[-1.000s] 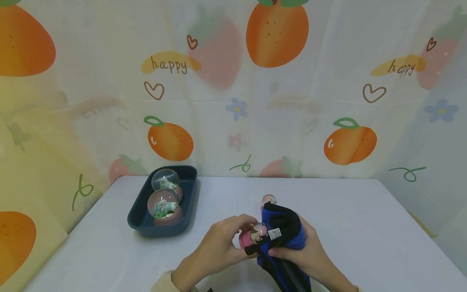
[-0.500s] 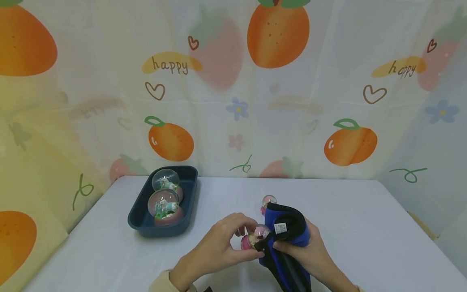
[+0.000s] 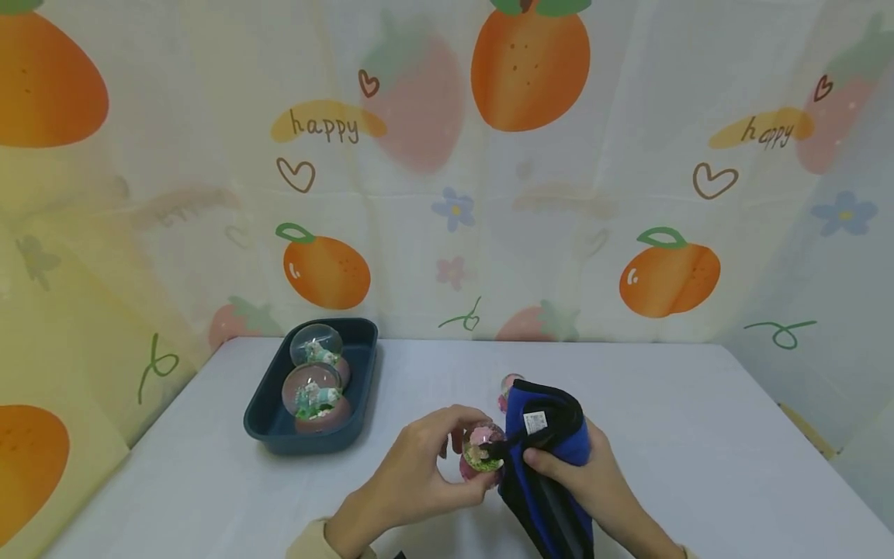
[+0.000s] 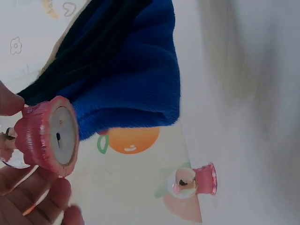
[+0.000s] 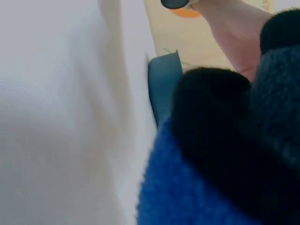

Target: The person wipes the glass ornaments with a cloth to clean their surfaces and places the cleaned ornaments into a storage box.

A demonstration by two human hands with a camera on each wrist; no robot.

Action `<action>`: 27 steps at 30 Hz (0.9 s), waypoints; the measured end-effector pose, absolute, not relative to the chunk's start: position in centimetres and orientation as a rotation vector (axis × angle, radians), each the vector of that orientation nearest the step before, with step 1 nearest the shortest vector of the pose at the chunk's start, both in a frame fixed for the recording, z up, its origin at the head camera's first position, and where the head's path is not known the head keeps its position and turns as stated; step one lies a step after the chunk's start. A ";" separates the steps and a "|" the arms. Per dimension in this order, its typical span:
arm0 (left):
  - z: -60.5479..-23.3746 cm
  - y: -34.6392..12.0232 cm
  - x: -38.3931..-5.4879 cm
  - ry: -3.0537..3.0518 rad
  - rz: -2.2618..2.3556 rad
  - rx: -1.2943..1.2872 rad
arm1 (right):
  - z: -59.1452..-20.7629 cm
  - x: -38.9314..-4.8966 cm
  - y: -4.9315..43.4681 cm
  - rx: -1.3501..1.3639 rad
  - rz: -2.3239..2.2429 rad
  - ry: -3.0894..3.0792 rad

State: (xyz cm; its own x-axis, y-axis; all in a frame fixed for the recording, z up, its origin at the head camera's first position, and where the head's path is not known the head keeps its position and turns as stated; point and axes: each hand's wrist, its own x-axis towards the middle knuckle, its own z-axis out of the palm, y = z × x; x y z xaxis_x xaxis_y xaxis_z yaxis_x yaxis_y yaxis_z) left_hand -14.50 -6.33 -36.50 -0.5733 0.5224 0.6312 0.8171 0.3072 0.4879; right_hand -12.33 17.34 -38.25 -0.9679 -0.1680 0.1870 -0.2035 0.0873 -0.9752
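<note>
My left hand (image 3: 419,466) pinches a small snow globe (image 3: 482,446) with a pink base between thumb and fingers. In the left wrist view its base (image 4: 35,133) points toward the camera, showing a pale underside. My right hand (image 3: 597,481) grips a folded blue-and-black plush cloth (image 3: 576,444) with a white label. A black strip of the cloth overlaps the globe in the head view. Blue plush (image 4: 136,79) fills the upper middle of the left wrist view. In the right wrist view, the cloth (image 5: 187,187) hides most of the work.
Behind the cloth stands another small pink-based snow globe (image 3: 504,397), partly hidden. A dark blue tray (image 3: 272,444) at the left holds two larger snow globes (image 3: 317,396). White fabric covers the table (image 3: 670,435); a fruit-print curtain (image 3: 419,233) hangs behind it.
The small globe has turned in my left hand, so its clear dome faces the head camera more. The cloth has shifted slightly up, covering more of the globe behind.
</note>
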 end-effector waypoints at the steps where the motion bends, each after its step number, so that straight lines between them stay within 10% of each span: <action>1: -36.5 -6.3 -14.5 -2.220 -1.186 -1.221 | -38.3 -12.3 17.3 0.407 2.091 -2.311; 27: -37.2 -6.0 -14.5 -2.238 -1.046 -1.181 | -38.1 -12.3 17.0 0.382 2.046 -2.289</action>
